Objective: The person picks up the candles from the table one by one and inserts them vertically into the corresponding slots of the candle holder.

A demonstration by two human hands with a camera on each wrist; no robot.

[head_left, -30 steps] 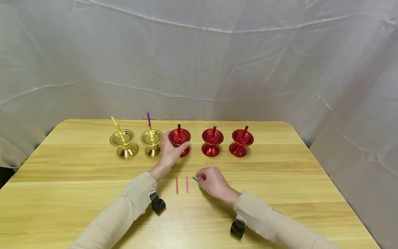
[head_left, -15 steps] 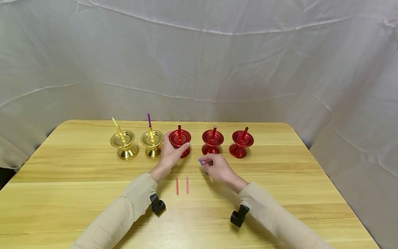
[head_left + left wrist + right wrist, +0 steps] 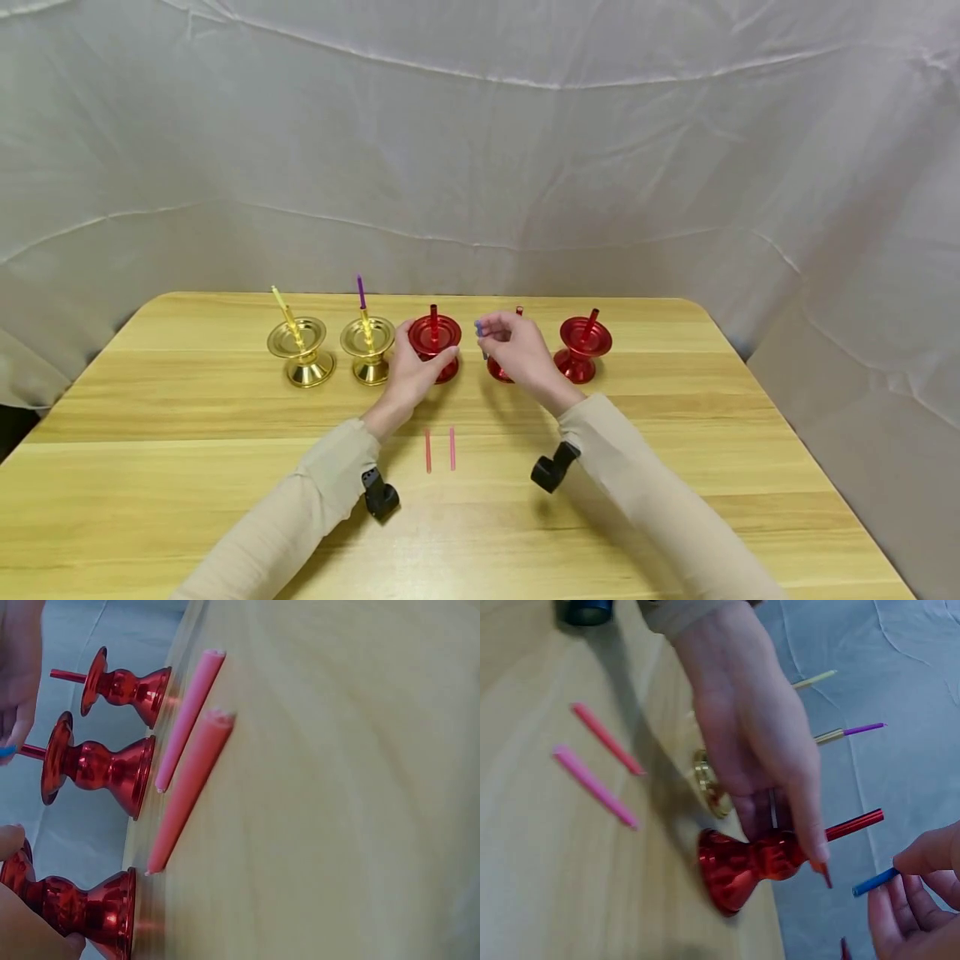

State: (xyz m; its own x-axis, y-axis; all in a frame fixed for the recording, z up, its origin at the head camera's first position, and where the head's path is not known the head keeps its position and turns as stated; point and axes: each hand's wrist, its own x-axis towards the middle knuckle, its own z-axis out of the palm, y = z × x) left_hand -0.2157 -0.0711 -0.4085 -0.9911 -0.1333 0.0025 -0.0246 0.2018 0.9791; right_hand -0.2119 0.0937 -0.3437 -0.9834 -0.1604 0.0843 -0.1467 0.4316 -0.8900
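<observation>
My left hand grips the leftmost red candle holder around its waist, thumb on the near side. The holder stands upright on the table, a thin tube rising from its dish. My right hand pinches a short blue candle between thumb and fingers, raised above the table. In the right wrist view the candle's free end points toward the gripped holder's tube, with a gap between them. The middle red candle holder is mostly hidden behind my right hand in the head view.
Two gold candle holders stand at left, bearing a yellow candle and a purple candle. Another red candle holder stands at right. A red candle and a pink candle lie in front. A grey cloth hangs behind.
My right hand has lifted the blue candle from beside the pink one, carried it away from me toward the red holders and turned it more upright. My left hand has kept its grip.
</observation>
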